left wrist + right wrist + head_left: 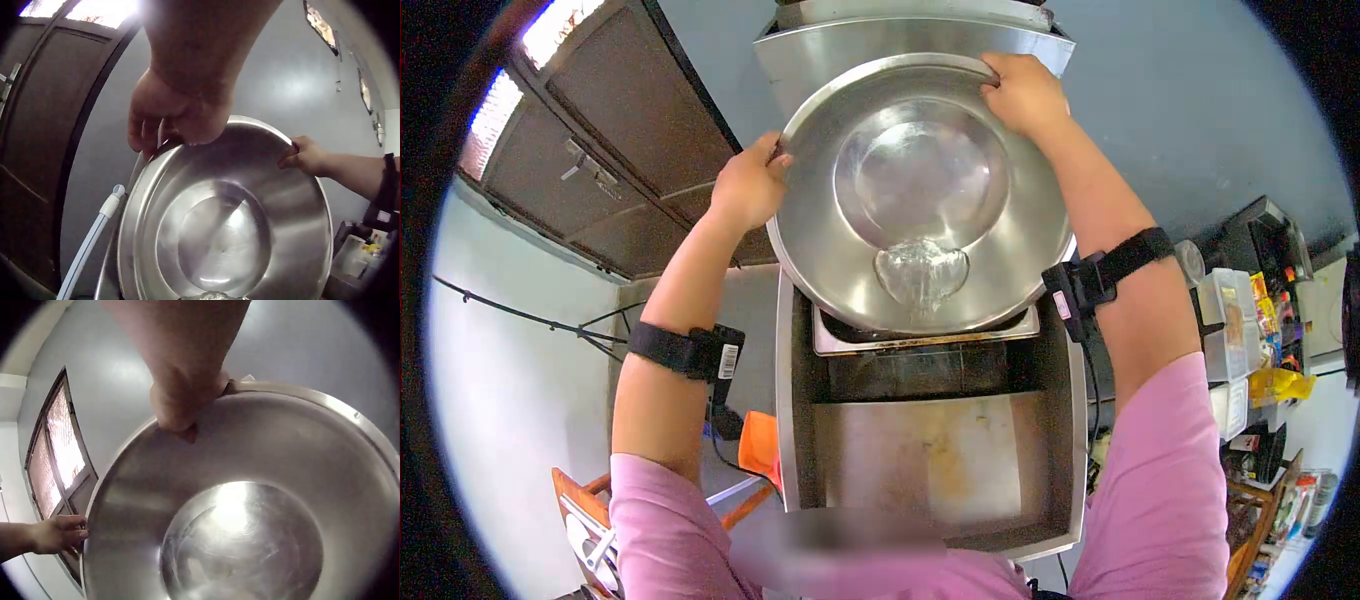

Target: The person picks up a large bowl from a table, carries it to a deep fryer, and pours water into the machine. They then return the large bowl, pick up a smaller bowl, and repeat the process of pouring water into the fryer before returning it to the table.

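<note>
Grey wall [1180,100] ahead, dark brown panelled door [650,120] on the left; steel trough [865,450], rectangular, stained brown on its floor; big round basin [810,230], smooth shiny steel with rolled rim, held over the trough's far end, tilted, mouth facing the person, round so equal across; clear water [922,275] at its near side; left hand [748,185] grips left rim, right hand [1028,95] far right rim, hands well apart
</note>
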Motion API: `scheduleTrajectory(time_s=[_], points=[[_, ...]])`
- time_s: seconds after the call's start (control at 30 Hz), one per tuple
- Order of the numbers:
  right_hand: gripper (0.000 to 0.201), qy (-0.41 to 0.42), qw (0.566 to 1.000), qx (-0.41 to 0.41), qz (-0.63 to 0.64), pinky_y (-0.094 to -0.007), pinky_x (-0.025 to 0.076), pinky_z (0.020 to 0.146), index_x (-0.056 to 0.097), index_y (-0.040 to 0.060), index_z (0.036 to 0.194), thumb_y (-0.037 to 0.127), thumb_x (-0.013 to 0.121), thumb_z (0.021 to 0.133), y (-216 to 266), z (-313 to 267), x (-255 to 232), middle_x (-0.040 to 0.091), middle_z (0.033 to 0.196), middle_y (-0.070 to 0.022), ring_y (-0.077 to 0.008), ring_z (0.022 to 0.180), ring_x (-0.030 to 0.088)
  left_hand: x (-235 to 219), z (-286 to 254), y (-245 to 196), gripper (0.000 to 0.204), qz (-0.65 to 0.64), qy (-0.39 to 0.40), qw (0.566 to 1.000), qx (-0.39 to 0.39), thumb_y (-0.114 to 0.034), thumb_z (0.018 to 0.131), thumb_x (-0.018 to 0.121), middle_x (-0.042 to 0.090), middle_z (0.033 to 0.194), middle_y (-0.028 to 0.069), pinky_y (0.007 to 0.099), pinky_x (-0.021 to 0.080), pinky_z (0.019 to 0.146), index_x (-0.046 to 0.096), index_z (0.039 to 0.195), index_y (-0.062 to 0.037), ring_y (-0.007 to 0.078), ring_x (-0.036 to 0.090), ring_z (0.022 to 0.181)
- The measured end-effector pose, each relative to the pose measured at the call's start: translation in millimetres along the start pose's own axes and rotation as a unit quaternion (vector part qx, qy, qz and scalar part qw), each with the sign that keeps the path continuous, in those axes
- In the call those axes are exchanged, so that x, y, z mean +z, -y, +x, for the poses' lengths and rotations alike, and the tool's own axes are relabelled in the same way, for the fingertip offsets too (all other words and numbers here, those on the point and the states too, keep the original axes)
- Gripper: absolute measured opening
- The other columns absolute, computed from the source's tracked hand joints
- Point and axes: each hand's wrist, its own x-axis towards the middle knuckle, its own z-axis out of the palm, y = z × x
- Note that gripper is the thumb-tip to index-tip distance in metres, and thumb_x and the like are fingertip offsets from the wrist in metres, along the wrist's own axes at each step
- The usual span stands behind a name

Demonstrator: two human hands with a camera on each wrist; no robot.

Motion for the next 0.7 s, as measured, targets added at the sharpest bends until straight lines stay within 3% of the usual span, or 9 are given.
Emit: scheduleTrajectory(time_s=[0.27,0.5,0.7], points=[[0.02,0.02,0.999,0.024,-0.021,-0.0396,0.044,0.071,0.056,0.0129,0.089,0.02,0.052,0.07,6,3,-10,0.058,0.085,-0.0095,-0.0286,0.083,0.054,3,1,2,0.032,-0.013,-0.024,1.0,-0.004,-0.026,0.083,0.043,0.056,0.095,0.018,0.0403,0.041,0.076,0.044,0.111,-0.01,0.0345,0.052,0.091],[0.019,0.003,0.998,0.035,-0.046,-0.039,0.044,0.069,0.055,0.0135,0.088,0.021,0.054,0.071,14,-7,-16,0.058,0.085,-0.0072,-0.0278,0.081,0.055,-5,-11,-4,0.025,-0.024,-0.039,0.999,0.016,-0.027,0.083,0.044,0.056,0.086,0.0182,0.0421,0.041,0.069,0.046,0.1,-0.0086,0.0371,0.052,0.083],[0.013,-0.114,0.992,-0.002,-0.062,-0.038,0.044,0.059,0.053,0.0106,0.078,0.018,0.058,0.067,24,-37,-41,0.057,0.077,-0.005,-0.0263,0.072,0.055,-15,-49,-17,0.024,-0.012,-0.104,0.994,0.033,-0.03,0.083,0.046,0.057,0.08,0.0157,0.0417,0.041,0.064,0.045,0.097,-0.0095,0.0366,0.053,0.076]])
